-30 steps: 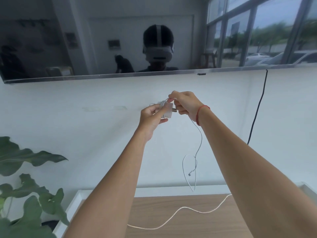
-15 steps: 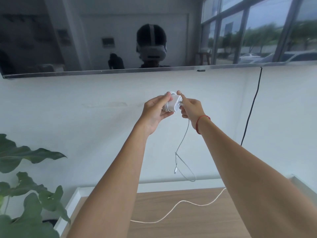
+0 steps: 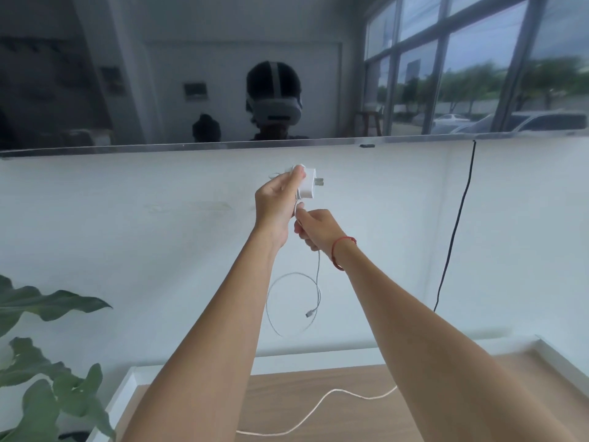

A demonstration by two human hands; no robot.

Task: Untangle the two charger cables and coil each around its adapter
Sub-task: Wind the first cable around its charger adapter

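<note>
Just above the centre of the frame, the left grip (image 3: 277, 202) is curled round a white adapter (image 3: 308, 187), thumb pressed on its top, prongs pointing right. Directly below it and touching, the right grip (image 3: 315, 231) pinches the thin white cable (image 3: 318, 269) where it leaves the adapter. From that pinch the cable drops, swings into one loose loop in the air, and ends in a small connector (image 3: 310, 313) hanging free. A second cable (image 3: 334, 390) lies in a wavy line on the wooden tabletop (image 3: 280, 393) at the bottom of the frame, well apart from both hands. A red bracelet (image 3: 342, 252) circles the right wrist.
</note>
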